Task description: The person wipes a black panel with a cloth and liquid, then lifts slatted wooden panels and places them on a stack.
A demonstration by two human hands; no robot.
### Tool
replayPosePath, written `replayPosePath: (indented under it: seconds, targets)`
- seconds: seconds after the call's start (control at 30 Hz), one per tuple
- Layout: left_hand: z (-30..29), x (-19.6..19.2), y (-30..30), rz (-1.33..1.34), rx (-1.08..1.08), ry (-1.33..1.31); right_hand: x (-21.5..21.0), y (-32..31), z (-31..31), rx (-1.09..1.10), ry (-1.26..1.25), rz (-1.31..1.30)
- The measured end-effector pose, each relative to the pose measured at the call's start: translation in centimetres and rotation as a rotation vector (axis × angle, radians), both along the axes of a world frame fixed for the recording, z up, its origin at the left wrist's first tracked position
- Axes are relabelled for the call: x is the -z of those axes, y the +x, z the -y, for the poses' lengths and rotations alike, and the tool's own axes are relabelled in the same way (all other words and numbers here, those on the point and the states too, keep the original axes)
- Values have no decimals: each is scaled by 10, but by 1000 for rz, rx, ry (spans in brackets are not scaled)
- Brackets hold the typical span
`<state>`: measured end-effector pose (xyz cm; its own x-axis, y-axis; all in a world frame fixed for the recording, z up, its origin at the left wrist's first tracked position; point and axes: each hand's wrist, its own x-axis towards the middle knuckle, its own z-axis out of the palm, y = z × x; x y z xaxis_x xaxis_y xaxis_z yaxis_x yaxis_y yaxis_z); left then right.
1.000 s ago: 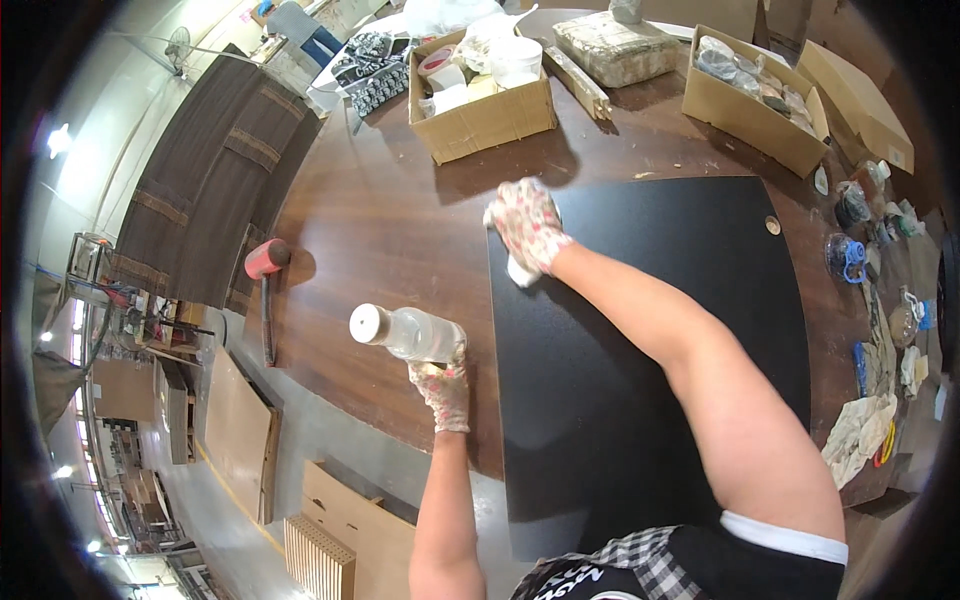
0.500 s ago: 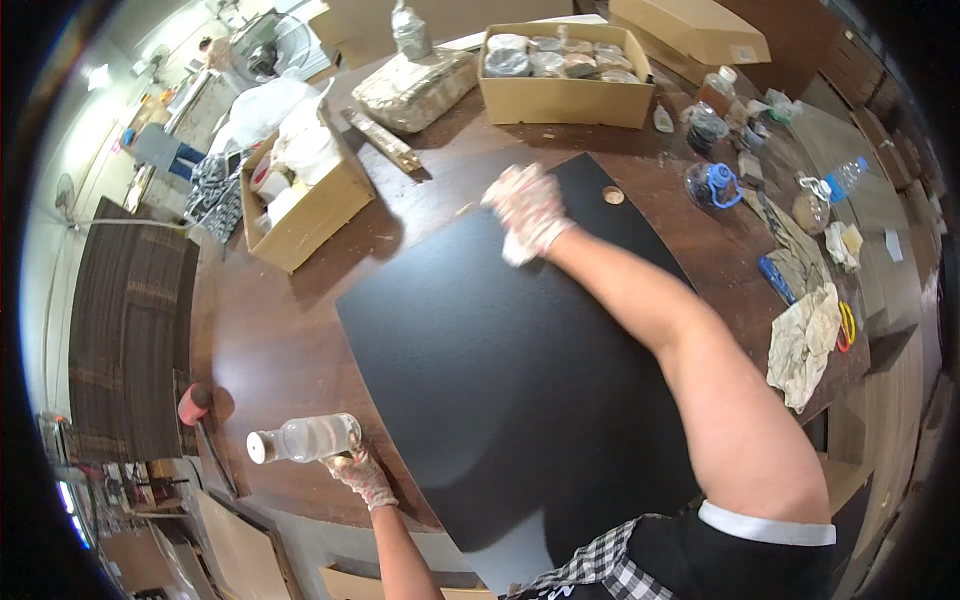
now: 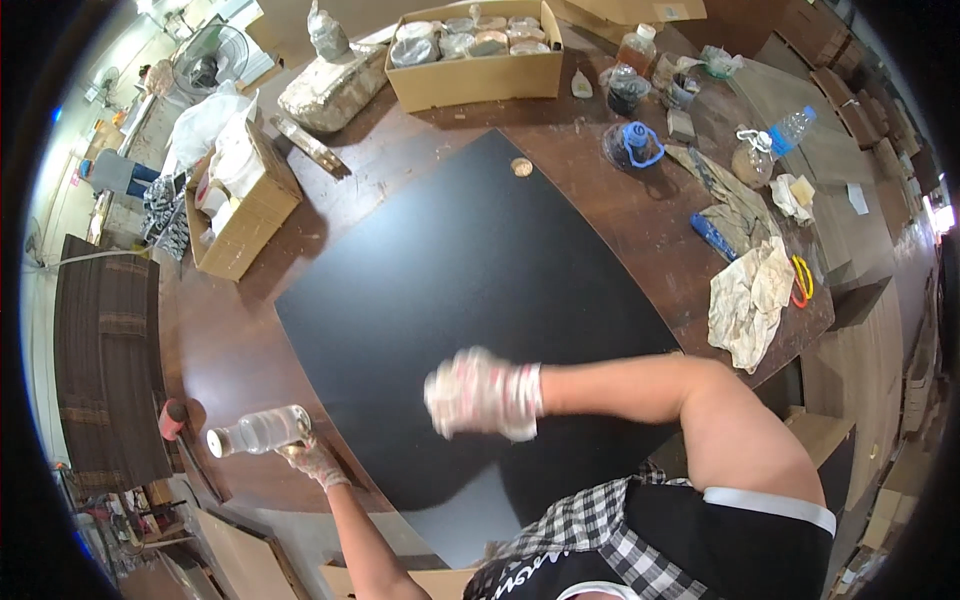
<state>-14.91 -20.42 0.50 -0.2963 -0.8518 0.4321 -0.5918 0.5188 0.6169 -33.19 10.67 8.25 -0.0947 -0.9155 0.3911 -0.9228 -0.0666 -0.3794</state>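
Note:
A large black panel [image 3: 480,250] lies flat on the brown table [image 3: 230,350]. My right hand [image 3: 485,392], in a white and pink patterned glove, is blurred and rests on the panel's near part; a pale cloth seems to be bunched under it. My left hand [image 3: 312,460], gloved the same way, holds a clear plastic bottle [image 3: 258,432] on its side over the table's left edge, cap pointing left, just off the panel's near-left corner.
An open cardboard box [image 3: 235,215] stands at the left and a box of jars [image 3: 475,55] at the back. Bottles, a blue-handled jar [image 3: 632,145] and a crumpled rag [image 3: 750,300] crowd the right side. A red object [image 3: 172,418] sits by the left edge.
My right hand has swept from the panel's far edge back to its near part. The view has swung, and my left hand still holds the bottle by the table's left edge.

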Motion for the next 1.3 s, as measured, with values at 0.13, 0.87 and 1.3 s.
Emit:
replayPosePath:
  seconds: [0.13,0.87,1.3]
  targets:
    - [-1,1,-5,137,83,0,-7,-133,-37,789,408,-549]
    - [-130,-44,149,-206,154,303,-27,-44,-130,1119,707,-513]
    - [-177,-9,168,139,861,535,17,232,-51,470,8,68]
